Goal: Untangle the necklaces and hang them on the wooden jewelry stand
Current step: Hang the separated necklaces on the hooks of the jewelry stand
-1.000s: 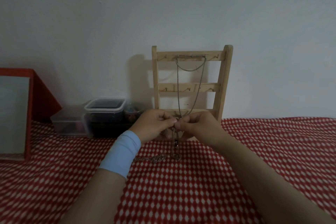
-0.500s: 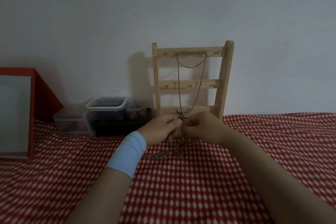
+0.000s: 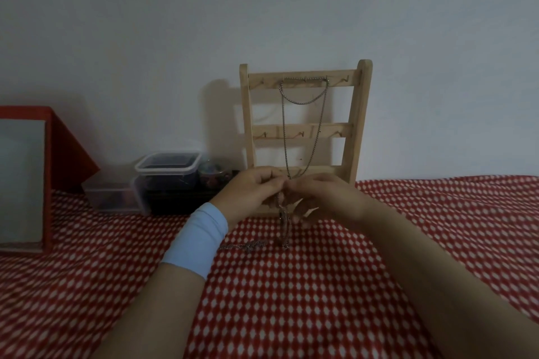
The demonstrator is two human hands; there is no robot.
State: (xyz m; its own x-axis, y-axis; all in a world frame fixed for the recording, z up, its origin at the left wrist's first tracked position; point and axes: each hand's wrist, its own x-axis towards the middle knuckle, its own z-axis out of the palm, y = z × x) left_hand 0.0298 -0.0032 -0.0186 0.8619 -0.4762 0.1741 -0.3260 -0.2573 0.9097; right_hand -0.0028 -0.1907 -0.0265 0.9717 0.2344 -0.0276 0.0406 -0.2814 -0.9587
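Nearest, red-and-white patterned cloth (image 3: 291,300) covers the counter, with both forearms reaching in over it and a light blue wristband (image 3: 195,245) on the left wrist. Left hand (image 3: 250,194) and right hand (image 3: 323,198) meet fingertip to fingertip, each pinching the tangled necklace chain (image 3: 283,230) at its top. The chain hangs down between the hands and its lower end reaches the cloth. A loose chain length (image 3: 245,246) lies flat on the cloth just left of it, near the wristband. Right behind the hands, the wooden jewelry stand (image 3: 363,125) is upright against the wall. One hung necklace (image 3: 320,125) is looped over the top-rail hooks, its bottom dropping behind the fingers; contact with the hands cannot be told. Left of the stand sit a small jar (image 3: 214,175), a lidded plastic container (image 3: 167,166) and a lower clear box (image 3: 110,198). Far left, a red-framed panel (image 3: 48,169).
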